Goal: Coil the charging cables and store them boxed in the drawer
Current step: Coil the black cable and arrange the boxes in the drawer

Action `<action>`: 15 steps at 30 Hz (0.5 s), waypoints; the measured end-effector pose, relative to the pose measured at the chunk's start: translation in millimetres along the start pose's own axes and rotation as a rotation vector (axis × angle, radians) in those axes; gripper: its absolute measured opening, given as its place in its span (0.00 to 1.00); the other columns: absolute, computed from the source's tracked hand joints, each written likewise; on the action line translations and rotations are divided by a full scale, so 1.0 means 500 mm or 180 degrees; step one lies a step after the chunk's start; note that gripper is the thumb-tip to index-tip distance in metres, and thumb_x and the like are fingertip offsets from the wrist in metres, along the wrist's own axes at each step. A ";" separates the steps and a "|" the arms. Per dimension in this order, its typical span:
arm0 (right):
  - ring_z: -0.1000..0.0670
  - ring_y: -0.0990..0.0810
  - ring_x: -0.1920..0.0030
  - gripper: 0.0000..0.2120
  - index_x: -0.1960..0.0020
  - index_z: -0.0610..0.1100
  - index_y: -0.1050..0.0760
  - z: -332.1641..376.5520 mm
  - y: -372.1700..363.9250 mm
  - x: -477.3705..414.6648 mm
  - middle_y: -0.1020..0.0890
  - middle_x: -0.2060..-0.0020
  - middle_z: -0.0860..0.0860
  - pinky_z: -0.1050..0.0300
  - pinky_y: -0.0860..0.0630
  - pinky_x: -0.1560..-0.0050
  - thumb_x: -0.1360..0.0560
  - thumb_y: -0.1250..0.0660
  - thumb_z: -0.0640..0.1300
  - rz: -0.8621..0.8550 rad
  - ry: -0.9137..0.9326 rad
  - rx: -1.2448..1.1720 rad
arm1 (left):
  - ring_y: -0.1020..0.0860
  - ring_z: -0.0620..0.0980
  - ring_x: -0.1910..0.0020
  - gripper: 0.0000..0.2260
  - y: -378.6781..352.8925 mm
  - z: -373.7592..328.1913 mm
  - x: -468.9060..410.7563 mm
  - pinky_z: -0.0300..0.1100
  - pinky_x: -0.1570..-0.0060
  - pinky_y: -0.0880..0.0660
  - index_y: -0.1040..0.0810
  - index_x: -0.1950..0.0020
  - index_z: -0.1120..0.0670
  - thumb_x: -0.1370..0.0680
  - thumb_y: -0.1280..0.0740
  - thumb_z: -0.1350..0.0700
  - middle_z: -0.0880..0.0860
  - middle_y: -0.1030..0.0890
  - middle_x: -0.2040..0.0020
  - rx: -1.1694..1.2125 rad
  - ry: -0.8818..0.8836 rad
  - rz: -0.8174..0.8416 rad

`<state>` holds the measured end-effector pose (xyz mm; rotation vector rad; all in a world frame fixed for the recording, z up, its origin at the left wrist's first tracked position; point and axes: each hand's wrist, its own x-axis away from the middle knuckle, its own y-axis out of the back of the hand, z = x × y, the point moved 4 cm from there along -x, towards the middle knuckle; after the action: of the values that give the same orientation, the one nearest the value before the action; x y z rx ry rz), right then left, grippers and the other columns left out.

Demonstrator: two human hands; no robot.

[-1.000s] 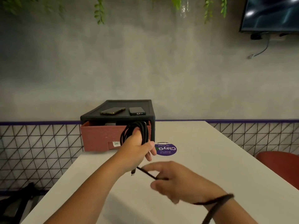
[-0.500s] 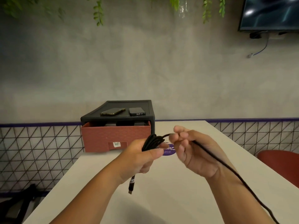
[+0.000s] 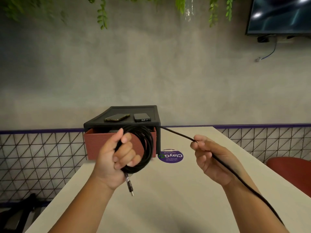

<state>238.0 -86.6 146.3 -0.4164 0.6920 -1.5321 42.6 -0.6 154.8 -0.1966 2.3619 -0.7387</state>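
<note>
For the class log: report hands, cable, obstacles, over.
Left hand grips coil. Right hand pinches tail. Drawer ajar behind coil; phones on cabinet.

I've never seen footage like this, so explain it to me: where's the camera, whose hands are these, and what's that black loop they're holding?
No machine here: this is one picture from a wide-angle camera worn on a person's head, looking forward and down, so the two arms coming up from the bottom edge are the wearer's own. The left hand grips a coil of black charging cable, its USB plug hanging below the fist. The right hand pinches the loose strand, which trails back along that forearm. Below them is a pale table. At its far end sits a black drawer unit with its red drawer pulled partly out, a shiny phone and a dark phone on top, and a round purple sticker beside it.
</note>
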 end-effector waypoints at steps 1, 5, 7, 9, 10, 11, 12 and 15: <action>0.58 0.31 0.81 0.25 0.65 0.41 0.18 -0.001 0.007 0.005 0.21 0.69 0.45 0.67 0.27 0.77 0.60 0.16 0.39 0.0011 0.0020 0.0065 | 0.34 0.50 0.73 0.21 0.006 -0.006 0.005 0.45 0.61 0.31 0.27 0.51 0.63 0.16 0.53 0.51 0.53 0.33 0.72 0.0162 -0.0054 0.0007; 0.58 0.32 0.81 0.26 0.67 0.41 0.18 -0.001 0.035 0.016 0.21 0.70 0.45 0.67 0.27 0.78 0.63 0.16 0.41 -0.0125 0.0084 0.0189 | 0.33 0.51 0.70 0.25 0.039 -0.031 0.023 0.46 0.56 0.33 0.28 0.47 0.64 0.17 0.59 0.49 0.55 0.32 0.69 0.0243 -0.0167 -0.0012; 0.58 0.32 0.81 0.26 0.67 0.41 0.18 0.000 0.051 0.018 0.21 0.71 0.45 0.67 0.27 0.78 0.64 0.16 0.41 -0.0217 0.0102 0.0173 | 0.33 0.51 0.69 0.25 0.059 -0.051 0.034 0.46 0.55 0.33 0.27 0.47 0.64 0.17 0.59 0.49 0.55 0.32 0.68 0.0281 -0.0280 -0.0110; 0.57 0.31 0.80 0.25 0.66 0.41 0.18 0.001 0.058 0.023 0.21 0.70 0.45 0.66 0.26 0.77 0.62 0.16 0.41 -0.0316 0.0172 0.0223 | 0.34 0.49 0.71 0.22 0.063 -0.069 0.033 0.44 0.57 0.31 0.25 0.50 0.63 0.17 0.54 0.50 0.53 0.32 0.70 0.0314 -0.0427 -0.0296; 0.57 0.30 0.80 0.21 0.65 0.41 0.18 0.001 0.058 0.026 0.21 0.70 0.45 0.66 0.26 0.76 0.57 0.16 0.40 -0.0405 0.0207 0.0308 | 0.35 0.47 0.75 0.17 0.063 -0.072 0.028 0.42 0.62 0.29 0.24 0.55 0.61 0.18 0.46 0.52 0.52 0.33 0.74 0.0329 -0.0581 -0.0395; 0.57 0.31 0.80 0.15 0.64 0.40 0.18 0.002 0.059 0.027 0.20 0.70 0.45 0.66 0.26 0.76 0.49 0.19 0.38 -0.0542 0.0285 0.0450 | 0.38 0.44 0.79 0.10 0.065 -0.072 0.032 0.38 0.70 0.29 0.23 0.61 0.58 0.23 0.36 0.54 0.49 0.35 0.78 0.0238 -0.0832 -0.0809; 0.57 0.31 0.79 0.07 0.62 0.39 0.19 0.002 0.055 0.025 0.20 0.69 0.45 0.66 0.27 0.75 0.39 0.25 0.35 -0.0702 0.0406 0.0627 | 0.41 0.44 0.83 0.07 0.068 -0.074 0.040 0.35 0.76 0.31 0.24 0.66 0.55 0.31 0.30 0.55 0.48 0.37 0.82 0.0060 -0.1096 -0.1317; 0.56 0.31 0.77 0.09 0.55 0.39 0.21 -0.010 0.050 0.010 0.20 0.68 0.45 0.63 0.28 0.71 0.28 0.37 0.28 -0.1160 0.0779 0.1717 | 0.39 0.44 0.86 0.10 0.056 -0.066 0.047 0.32 0.81 0.35 0.19 0.63 0.56 0.42 0.27 0.56 0.48 0.38 0.84 0.0025 -0.1445 -0.1922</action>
<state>253.2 -89.8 125.7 0.0617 0.3698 -2.0590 5.2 30.5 147.2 -0.9941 1.8615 -0.8631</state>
